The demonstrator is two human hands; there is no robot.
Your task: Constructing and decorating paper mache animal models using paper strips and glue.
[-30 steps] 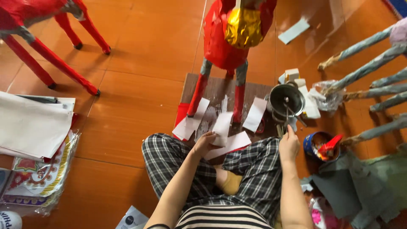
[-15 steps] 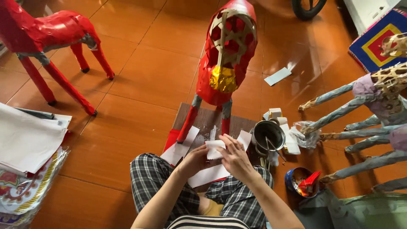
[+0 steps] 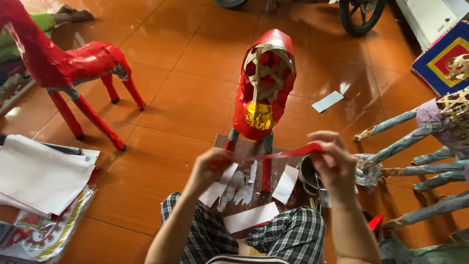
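A red paper strip stretches in the air just in front of the red paper horse frame. The left hand pinches its one end, the right hand pinches the other. White paper pieces lie at the frame's feet, beside a metal pot.

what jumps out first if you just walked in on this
The red paper animal frame standing mid-floor, its woven bamboo ribs and a gold foil patch showing. Just below it, the left hand and right hand stretch a red paper strip between them. A second red animal figure stands at far left.
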